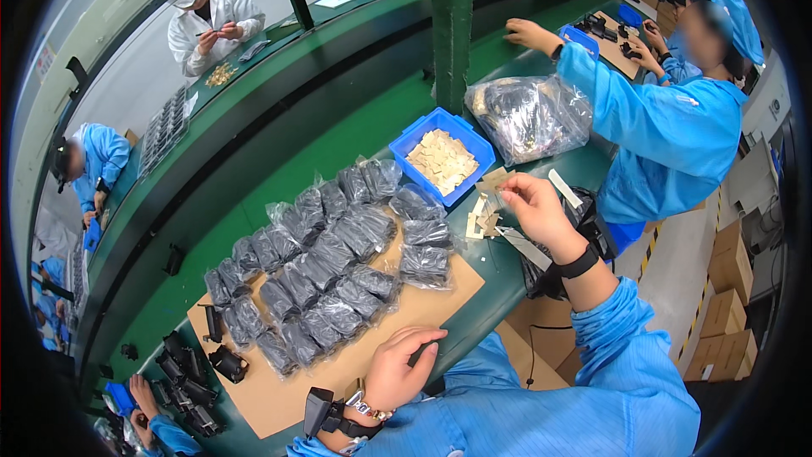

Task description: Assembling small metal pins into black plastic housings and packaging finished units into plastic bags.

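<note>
My right hand [535,211] is raised over the bench edge, fingers pinched on a small tan card [493,181], above a little pile of similar cards [483,218]. My left hand [400,366] rests on the near edge of a brown cardboard sheet [440,292], fingers curled, holding nothing. Several rows of dark parts sealed in clear bags [326,267] cover that sheet. A blue bin [412,133] of tan cards stands just beyond them.
A large clear bag of dark parts [529,114] lies past the bin. A person in a blue coat [668,118] works on my right. Loose black parts [190,377] lie at the lower left. Other workers sit along the green bench [338,127]. Cardboard boxes [727,313] stand on the floor.
</note>
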{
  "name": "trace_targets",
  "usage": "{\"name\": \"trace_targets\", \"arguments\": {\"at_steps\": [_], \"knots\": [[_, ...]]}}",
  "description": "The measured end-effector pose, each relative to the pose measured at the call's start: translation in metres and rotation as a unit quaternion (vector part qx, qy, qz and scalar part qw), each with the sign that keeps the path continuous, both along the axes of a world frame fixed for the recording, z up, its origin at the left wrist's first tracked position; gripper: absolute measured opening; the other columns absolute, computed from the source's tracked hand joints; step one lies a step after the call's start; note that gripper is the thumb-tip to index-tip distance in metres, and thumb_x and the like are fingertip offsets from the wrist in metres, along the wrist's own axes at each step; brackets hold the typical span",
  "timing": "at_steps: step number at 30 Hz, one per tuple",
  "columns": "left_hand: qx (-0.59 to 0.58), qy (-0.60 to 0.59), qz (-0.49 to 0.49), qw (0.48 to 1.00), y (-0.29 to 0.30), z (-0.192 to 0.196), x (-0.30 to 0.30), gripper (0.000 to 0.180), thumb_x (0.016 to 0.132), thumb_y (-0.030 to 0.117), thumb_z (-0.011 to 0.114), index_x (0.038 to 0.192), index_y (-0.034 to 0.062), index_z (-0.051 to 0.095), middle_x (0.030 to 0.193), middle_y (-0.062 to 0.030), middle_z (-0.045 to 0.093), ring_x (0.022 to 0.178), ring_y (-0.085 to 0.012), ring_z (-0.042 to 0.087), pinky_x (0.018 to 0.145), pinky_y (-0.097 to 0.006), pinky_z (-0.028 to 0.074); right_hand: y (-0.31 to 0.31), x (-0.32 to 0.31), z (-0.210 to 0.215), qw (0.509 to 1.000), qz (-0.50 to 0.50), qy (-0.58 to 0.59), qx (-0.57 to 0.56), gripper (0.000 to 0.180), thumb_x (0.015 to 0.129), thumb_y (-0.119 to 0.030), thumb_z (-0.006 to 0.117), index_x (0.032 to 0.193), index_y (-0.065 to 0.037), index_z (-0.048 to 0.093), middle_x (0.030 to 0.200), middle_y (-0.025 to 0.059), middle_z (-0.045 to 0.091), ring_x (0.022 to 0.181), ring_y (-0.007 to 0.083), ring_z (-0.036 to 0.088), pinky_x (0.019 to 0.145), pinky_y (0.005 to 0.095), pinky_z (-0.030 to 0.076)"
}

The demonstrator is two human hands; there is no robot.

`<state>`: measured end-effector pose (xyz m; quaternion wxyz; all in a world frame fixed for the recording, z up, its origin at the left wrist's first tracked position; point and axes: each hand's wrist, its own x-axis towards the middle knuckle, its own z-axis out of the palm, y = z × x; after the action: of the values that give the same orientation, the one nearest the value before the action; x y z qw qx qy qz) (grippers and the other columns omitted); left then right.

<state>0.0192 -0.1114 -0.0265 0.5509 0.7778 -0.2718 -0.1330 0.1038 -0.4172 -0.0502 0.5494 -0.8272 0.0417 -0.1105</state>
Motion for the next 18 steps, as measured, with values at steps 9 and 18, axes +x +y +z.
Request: {"name": "trace_targets", "arguments": {"at_steps": [9, 18], "knots": [[-0.01, 0.041, 0.043, 0.998, 0.001, 0.008, 0.0, 0.017, 0.082, 0.001, 0.057, 0.098, -0.0002, 0.063, 0.096, -0.0117, 0.067, 0.091, -0.0215, 0.063, 0.081, -0.03, 0.048, 0.021, -0.013, 0.048, 0.984, 0.068, -0.072, 0.149, 0.008, 0.085, 0.0, 0.054, 0.091, 0.003, 0.058, 0.09, 0.0024, 0.057, 0.08, 0.0095, 0.053, 0.075, 0.0229, 0.042], [-0.153, 0.125, 0.1, 0.975, -0.026, 0.015, 0.025, 0.035, 0.083, -0.009, 0.052, 0.117, -0.0008, 0.051, 0.119, -0.0106, 0.055, 0.108, -0.0175, 0.054, 0.087, -0.027, 0.044, 0.053, -0.042, 0.031, 0.922, 0.106, 0.09, 0.361, 0.017, 0.086, -0.004, 0.056, 0.101, 0.004, 0.058, 0.087, 0.0072, 0.062, 0.079, 0.0126, 0.058, 0.076, 0.0264, 0.048]]}}
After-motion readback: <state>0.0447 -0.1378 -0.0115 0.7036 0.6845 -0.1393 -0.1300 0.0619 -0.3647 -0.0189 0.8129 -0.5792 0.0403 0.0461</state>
